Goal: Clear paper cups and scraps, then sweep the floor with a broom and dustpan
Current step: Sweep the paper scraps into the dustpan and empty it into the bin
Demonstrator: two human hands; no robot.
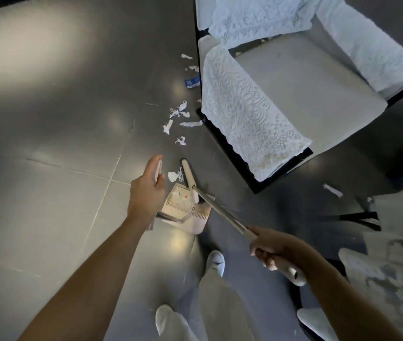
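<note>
Floor: dark grey tiles [60, 119] with thin pale joints fill the left and the centre of the frame. They are glossy and give back a soft light at the upper left.
Armchair: a grey armchair [293, 94] with pale lace covers [242, 114] on its arms and back stands at the upper right, on a black base.
Broom: the broom [222, 215] runs from lower right up to the centre, and its pale head lies at the open mouth of the dustpan.
Dustpan: the dustpan [195, 223] stands on the floor at the centre, with a few collected bits [179, 196] already inside.
Right hand: the right hand [269, 249] grips the broom handle near its top end, with the fingers curled round it.
Left hand: the left hand [146, 193] holds the upright dustpan handle, with the fingers closed on it.
Paper scraps: most paper scraps [178, 113] lie above the centre, close to the base of the armchair. One strip [333, 190] lies apart at the right, and a small blue wrapper [192, 82] lies higher up. I see no paper cup.
Risk: I think a fast stroke on this smooth floor may scatter the light scraps or push them under the armchair. If the dustpan lifts or slides, the pieces may pass below its edge. The strip at the right is easy to forget.
</note>
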